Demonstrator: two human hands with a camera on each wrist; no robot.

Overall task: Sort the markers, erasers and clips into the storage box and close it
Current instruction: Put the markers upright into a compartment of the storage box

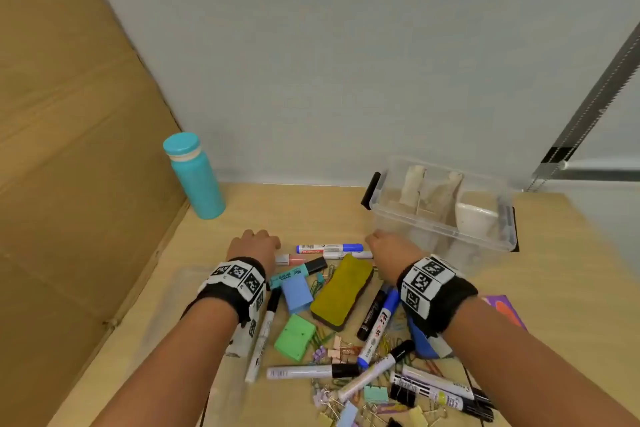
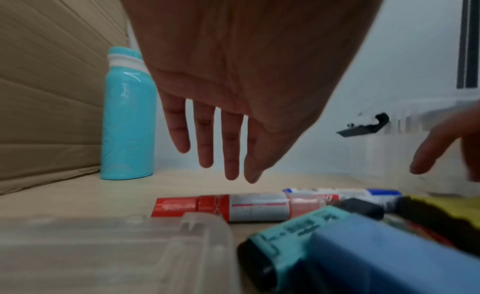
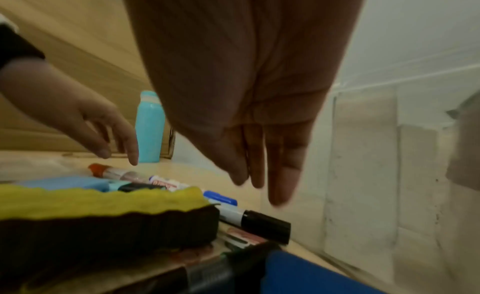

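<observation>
Left hand: the left hand [image 1: 254, 246] is held just above the table with its fingers [image 2: 205, 138] straight and spread a little; nothing is held; the red marker [image 2: 223, 206] lies just below the fingertips, at about 5 o'clock from them.
Right hand: the right hand [image 1: 388, 250] is held flat with the fingers [image 3: 285, 167] straight and close together; nothing is held; it is seen just beside the near wall of the storage box [image 1: 498, 239], which sits at 2 o'clock from it.
Markers, erasers, clips: the blue-capped marker [image 1: 329, 248] lies between the two hands; the yellow eraser [image 1: 341, 291] lies at 6 o'clock from it; more markers, small erasers and clips [image 1: 339, 352] are heaped near the wrists.
Table and room: a wooden table [image 1: 270, 204] is seen; a pale wall at 12 o'clock; cardboard [image 1: 69, 149] at 9 o'clock; a teal bottle [image 1: 194, 177] stands upright at 11 o'clock.
Box: it is clear and open; pale dividers are seen inside; its lid [image 2: 103, 247] lies flat under the left wrist.
</observation>
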